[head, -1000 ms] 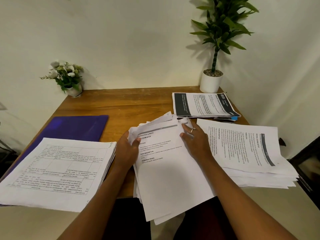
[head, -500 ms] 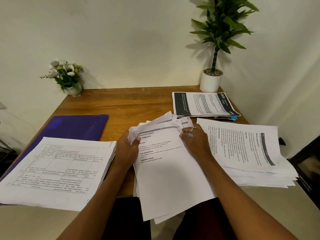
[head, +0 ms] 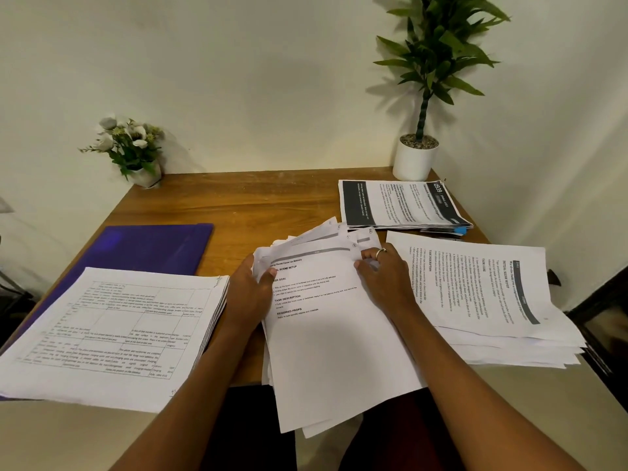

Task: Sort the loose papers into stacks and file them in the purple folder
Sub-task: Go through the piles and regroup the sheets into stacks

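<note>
A loose, fanned pile of white printed papers (head: 326,338) lies in the middle of the wooden table, hanging over the front edge. My left hand (head: 249,294) grips its left edge, thumb on top. My right hand (head: 382,277), a ring on one finger, pinches the top sheets near their upper right corner. The purple folder (head: 149,248) lies closed at the left, partly under a thick stack of table-printed sheets (head: 112,334). Another stack (head: 492,300) sits at the right, and a dark-headed stack (head: 401,205) lies behind it.
A small pot of white flowers (head: 131,149) stands at the table's back left corner and a tall green plant in a white pot (head: 416,158) at the back right. Bare wood (head: 258,205) shows at the back middle. Walls close in behind and right.
My right hand's fingers have curled in on the top sheets' corner and shifted slightly. The left hand and the stacks have stayed put.
</note>
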`<state>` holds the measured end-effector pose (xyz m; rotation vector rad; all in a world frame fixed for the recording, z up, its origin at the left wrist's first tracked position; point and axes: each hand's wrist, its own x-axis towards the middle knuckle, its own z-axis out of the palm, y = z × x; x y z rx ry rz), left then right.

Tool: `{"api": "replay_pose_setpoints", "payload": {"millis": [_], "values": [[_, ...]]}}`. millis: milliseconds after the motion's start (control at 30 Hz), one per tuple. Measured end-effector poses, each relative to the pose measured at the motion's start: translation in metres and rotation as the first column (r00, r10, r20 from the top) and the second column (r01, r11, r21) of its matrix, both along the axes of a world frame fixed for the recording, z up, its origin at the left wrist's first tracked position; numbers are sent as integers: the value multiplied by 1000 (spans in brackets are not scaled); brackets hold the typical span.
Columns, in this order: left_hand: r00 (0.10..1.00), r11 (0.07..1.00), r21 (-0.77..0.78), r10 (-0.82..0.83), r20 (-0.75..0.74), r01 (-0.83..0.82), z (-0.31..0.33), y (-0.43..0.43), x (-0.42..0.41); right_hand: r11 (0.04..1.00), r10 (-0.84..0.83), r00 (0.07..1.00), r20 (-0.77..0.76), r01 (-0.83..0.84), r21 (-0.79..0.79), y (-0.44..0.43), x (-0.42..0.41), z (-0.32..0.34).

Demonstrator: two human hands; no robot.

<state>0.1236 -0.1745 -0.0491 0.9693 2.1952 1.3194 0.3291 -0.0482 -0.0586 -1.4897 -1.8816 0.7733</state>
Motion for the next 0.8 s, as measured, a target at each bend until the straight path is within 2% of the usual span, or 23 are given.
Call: {"api": "replay_pose_setpoints", "payload": {"millis": [800], "values": [[1000,1000,10,-13,3,13,3,-2,3,1000,-8,998,55,9,-16,-3,0,8]]}}
